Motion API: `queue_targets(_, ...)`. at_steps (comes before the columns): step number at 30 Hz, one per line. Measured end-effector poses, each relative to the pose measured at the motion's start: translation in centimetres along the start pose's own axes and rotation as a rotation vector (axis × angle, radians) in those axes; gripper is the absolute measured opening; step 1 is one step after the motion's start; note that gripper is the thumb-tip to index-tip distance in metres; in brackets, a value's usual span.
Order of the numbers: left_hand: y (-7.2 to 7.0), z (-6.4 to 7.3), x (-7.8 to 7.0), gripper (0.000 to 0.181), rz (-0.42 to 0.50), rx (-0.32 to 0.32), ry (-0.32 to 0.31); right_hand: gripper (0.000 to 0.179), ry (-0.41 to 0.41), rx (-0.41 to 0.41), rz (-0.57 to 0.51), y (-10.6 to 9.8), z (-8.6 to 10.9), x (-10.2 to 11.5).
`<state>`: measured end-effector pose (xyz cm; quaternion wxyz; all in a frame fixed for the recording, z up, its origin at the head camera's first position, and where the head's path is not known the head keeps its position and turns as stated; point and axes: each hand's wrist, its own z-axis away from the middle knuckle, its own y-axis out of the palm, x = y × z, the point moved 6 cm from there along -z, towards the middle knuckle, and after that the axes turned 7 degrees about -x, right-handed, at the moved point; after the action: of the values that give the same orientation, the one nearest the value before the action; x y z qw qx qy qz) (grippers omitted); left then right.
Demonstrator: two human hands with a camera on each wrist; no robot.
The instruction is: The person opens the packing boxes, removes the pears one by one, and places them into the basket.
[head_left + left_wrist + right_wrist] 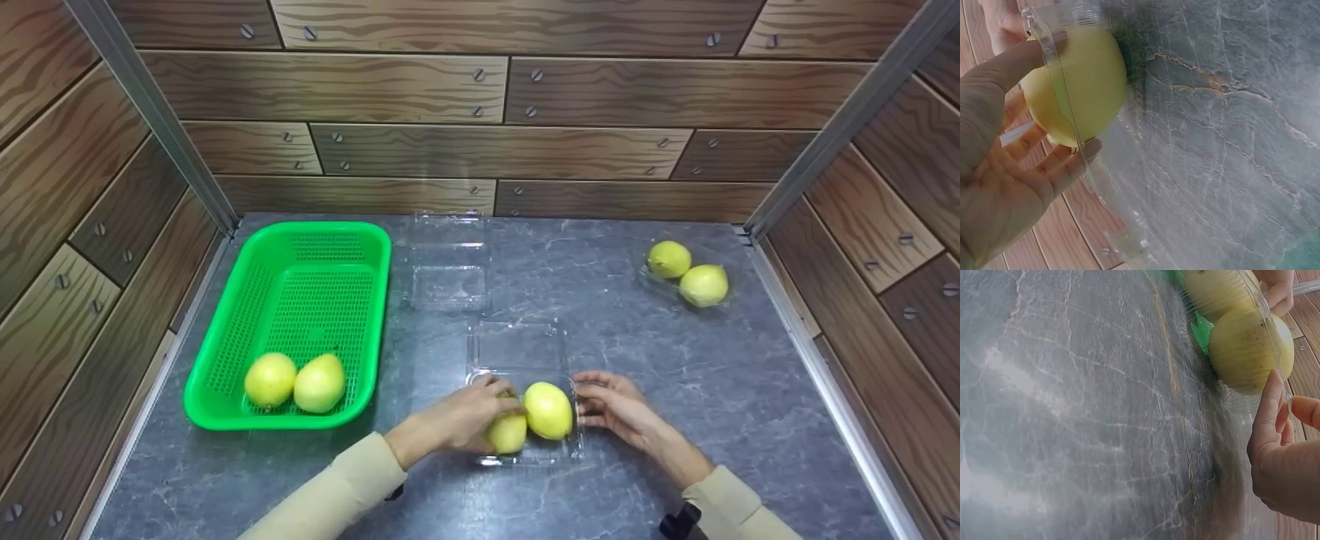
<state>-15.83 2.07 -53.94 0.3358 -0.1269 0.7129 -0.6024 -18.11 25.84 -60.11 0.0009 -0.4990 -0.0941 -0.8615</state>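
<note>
Seemingly midway, pinching an open box (546, 454) with right hand (619, 411) and gripping fruit (508, 435) with left hand (472, 412), with boxed pair (703, 286) far right and unboxed pair (319, 384) in left basket (319, 300).

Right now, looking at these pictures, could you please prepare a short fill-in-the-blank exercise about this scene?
1. The plastic basket is ____ in colour.
2. The clear container nearest the person holds exactly ____ yellow fruits.
3. The lid of that container is not closed but ____.
4. The grip nearer the basket is the person's ____ one.

Missing words: green; two; open; left.
</note>
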Motion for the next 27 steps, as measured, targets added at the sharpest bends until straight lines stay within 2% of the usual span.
queue_targets(18, 0.33, -0.80, -0.22, 0.061, -0.024, 0.033, 0.009, 0.031, 0.007, -0.024, 0.006, -0.22, -0.09, -0.17)
queue_targets(27, 0.38, -0.90, 0.04, 0.069, -0.042, 0.048, 0.012, 0.036, 0.004, -0.009, 0.011, -0.09, -0.02, -0.20)
